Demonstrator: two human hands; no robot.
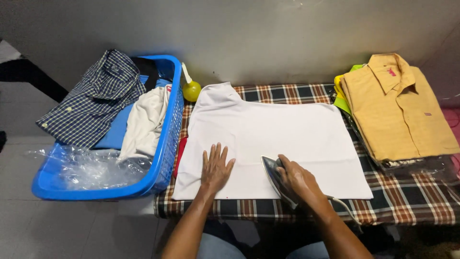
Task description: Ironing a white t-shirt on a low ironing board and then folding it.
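Observation:
A white shirt [278, 134] lies spread flat on a checked cloth-covered board [412, 196]. My left hand [216, 169] presses flat on the shirt's lower left part, fingers spread. My right hand [296, 178] grips the handle of a clothes iron [274, 178], which rests on the shirt's lower edge, tipped on its side edge with its point toward the far side. The iron's cord [346, 207] trails off to the right past my wrist.
A blue laundry basket [165, 144] at the left holds a checked shirt [93, 103], a white garment [146, 122] and crumpled clear plastic [91, 168]. A yellow spray bottle [191, 88] stands behind the shirt. Folded mustard shirts [397, 105] are stacked at the right.

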